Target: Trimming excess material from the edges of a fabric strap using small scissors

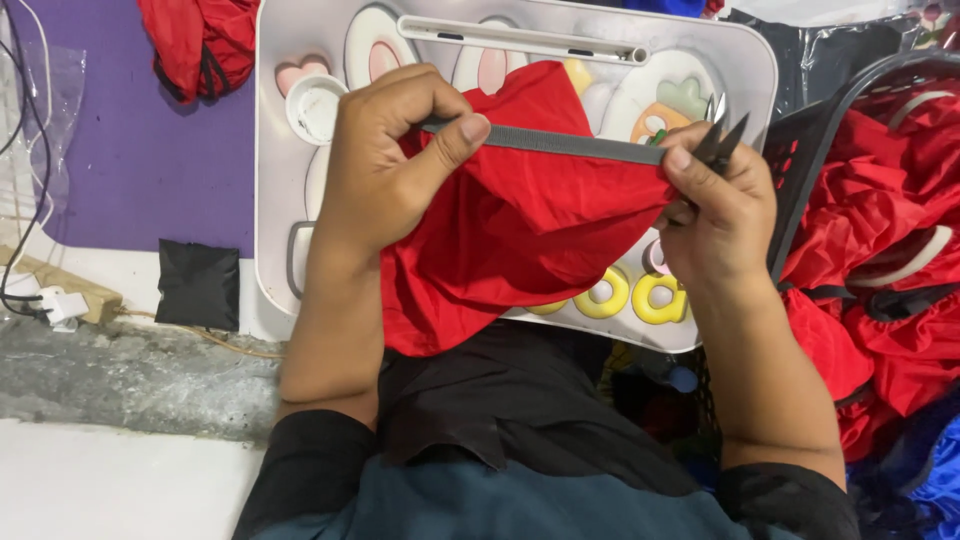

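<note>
Lap tray: a white tray (268, 200) with cartoon rabbit and carrot pictures and yellow raised letters lies under both hands; a groove runs along its far edge.
Basket: a dark mesh basket (800, 160) stands to the right, heaped with red fabric pieces (880, 210).
Purple mat: a purple mat (150, 150) lies to the left, a small black pouch (198, 284) at its near edge.
Red fabric: the red cloth (510, 230) hangs between the two hands over the tray, drooping toward the person's lap.
Grey strip: a grey ribbed band (560, 143) on the cloth's top edge is stretched taut from hand to hand.
Left hand: the left hand (385, 165) pinches the strip's left end, thumb pressed on top.
Right hand: the right hand (718, 200) clamps the strip's right end and also holds small snips (722, 135), blades pointing up.
White cap: a round white cap (314, 108) sits on the tray just beside the left hand.
</note>
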